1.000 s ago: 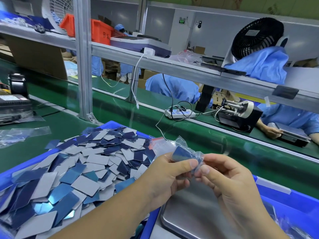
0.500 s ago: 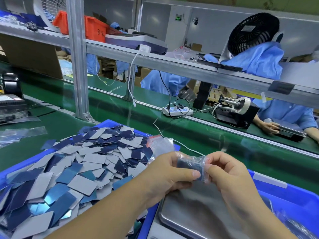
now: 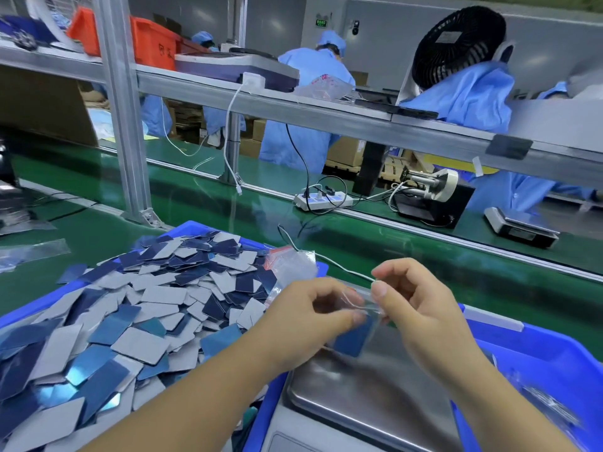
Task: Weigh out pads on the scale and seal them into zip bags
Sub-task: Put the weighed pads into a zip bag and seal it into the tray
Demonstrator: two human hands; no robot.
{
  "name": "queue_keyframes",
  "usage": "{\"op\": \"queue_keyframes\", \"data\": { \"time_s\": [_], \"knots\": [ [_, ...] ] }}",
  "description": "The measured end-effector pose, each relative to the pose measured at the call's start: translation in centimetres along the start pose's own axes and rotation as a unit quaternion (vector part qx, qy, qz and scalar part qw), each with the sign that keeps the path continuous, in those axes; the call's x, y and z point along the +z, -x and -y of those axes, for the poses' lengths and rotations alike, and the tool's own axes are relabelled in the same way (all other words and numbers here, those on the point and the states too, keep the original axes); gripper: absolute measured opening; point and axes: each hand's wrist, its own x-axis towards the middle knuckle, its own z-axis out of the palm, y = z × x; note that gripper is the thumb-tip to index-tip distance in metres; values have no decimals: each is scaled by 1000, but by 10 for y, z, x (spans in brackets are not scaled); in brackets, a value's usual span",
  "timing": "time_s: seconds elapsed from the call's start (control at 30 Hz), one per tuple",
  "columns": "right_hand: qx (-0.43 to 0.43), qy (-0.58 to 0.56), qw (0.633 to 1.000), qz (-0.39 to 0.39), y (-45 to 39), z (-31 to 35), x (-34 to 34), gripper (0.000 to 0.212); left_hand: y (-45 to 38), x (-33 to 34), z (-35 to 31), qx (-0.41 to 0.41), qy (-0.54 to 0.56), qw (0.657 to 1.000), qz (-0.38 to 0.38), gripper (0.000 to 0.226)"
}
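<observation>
At the far left we see a dark device cut by the frame edge, too little of it showing to name. Just right of it, flat clear plastic bags lie on the green conveyor belt. Next comes the shallow blue plastic tray, heaped with flat rectangular pads, grey on one side and shiny blue on the other; the tray's near end runs out of view at the bottom. A bundle of empty clear zip bags with red strips rests at the tray's far right corner.

Our left hand pinches the top edge of a small clear zip bag holding blue pads, and our right hand pinches the same edge from the other side, thumb and forefinger closed on it. The two hands sit close together, the bag hanging between and just below them. Motion blur keeps us from telling whether the zip is closed or how many pads are inside.

Directly beneath the bag lies the steel-platform weighing scale, its display cut off at the bottom. To its right a second blue plastic bin holds blurred clear packets we cannot make out. Beyond the belt stand a white power strip, a black tape dispenser and a black fan.
</observation>
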Motion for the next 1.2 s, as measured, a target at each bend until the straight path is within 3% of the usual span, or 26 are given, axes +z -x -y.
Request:
{"op": "queue_keyframes", "data": {
  "time_s": [0.27, 0.4, 0.5, 0.73, 0.87, 1.0, 1.2],
  "knots": [
    [-6, -11, 999, 30, 0, -3, 1, 14, -2, -3, -7, -46, 115, 992, -25, 9],
    [4, -46, 999, -1, -1, -7, -1, 31, -1, -5, -10, -59, 171, 983, -25, 17],
    [15, -69, 997, -3, -3, -8, -1, 31, -2, -6, -11, -61, 177, 981, -43, 25],
    [14, -61, 998, -20, -4, -10, -1, 29, 0, -4, -13, -72, 187, 979, -41, 21],
    [32, -135, 990, -27, -3, -7, 1, 18, 0, -6, -13, -80, 195, 976, -45, 18],
    [43, -173, 984, -15, -3, -6, 0, 29, 0, -8, -13, -81, 199, 976, -44, 18],
    [37, -172, 984, 6, -1, -4, 2, 19, -1, -8, -10, -95, 244, 965, -19, 27]
  ]
}}
